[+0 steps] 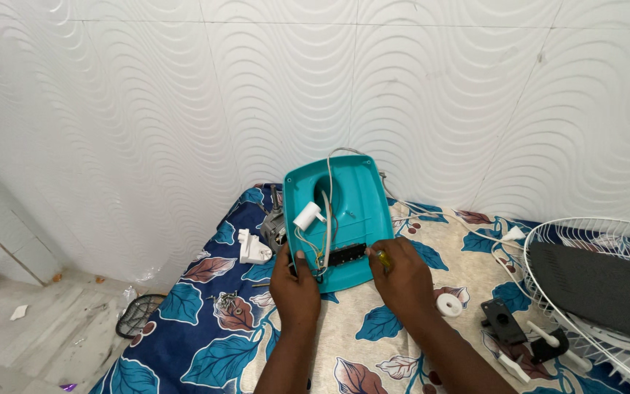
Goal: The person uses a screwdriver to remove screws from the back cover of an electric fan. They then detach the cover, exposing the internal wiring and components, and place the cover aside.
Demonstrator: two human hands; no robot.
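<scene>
Head view: you are working on a teal housing (355, 197) lying on a floral cloth (205, 350) by the tiled wall. Your left hand (294, 286) is gripping the housing's near left edge, thumb over the rim, fingers closed on it. Your right hand (402, 273) is resting at the near right edge, fingers pinched on a small yellow-handled tool (379, 257) beside a black switch block (347, 255). White wires (325, 219) and a white capacitor (308, 216) are sitting inside the housing. A motor (275, 225) is lying just left of it, a white bracket (253, 248) beside that. A fan guard (607, 284) is lying well to the right, with black parts (503, 319) near it.
</scene>
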